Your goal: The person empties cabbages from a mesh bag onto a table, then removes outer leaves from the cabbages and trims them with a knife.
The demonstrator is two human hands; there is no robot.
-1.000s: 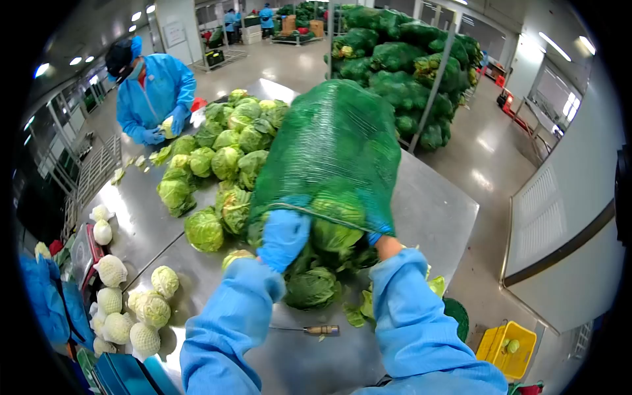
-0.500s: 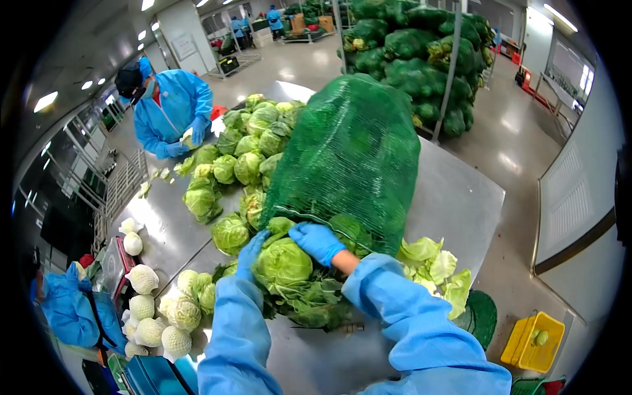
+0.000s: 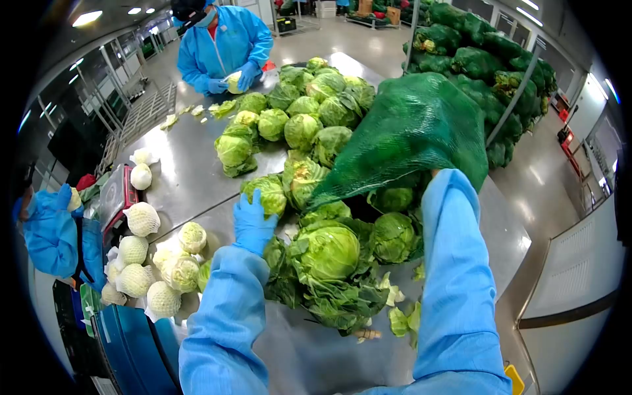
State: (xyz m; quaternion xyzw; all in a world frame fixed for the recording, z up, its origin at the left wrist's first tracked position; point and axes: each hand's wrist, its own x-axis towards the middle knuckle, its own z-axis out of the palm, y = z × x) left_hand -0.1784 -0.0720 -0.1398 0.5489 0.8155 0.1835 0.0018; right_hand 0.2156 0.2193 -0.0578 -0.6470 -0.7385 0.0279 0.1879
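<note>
My left hand [image 3: 254, 224], in a blue glove, has its fingers spread beside a green cabbage [image 3: 268, 195]. My right arm reaches up to the green mesh bag [image 3: 421, 125], and the hand is hidden behind the mesh at the bag's raised mouth. Under the bag's edge lie several cabbages, one of them [image 3: 393, 237] at the opening. A large leafy cabbage [image 3: 325, 253] rests in front, between my arms. Loose outer leaves [image 3: 349, 306] lie below it, with a wooden handle [image 3: 367, 334] partly showing beneath.
A pile of cabbages [image 3: 304, 130] covers the metal table's [image 3: 191, 178] far part. Net-wrapped cabbages [image 3: 135, 280] and a red-edged scale [image 3: 118, 197] are at left. One co-worker [image 3: 224, 49] holds a cabbage across the table; another [image 3: 52, 230] is at left. Stacked full bags [image 3: 487, 66] stand behind.
The bag's mouth has risen and its body has slumped to the right, uncovering cabbages. My left hand has moved off the front cabbage, leftward; my right hand has gone up under the mesh.
</note>
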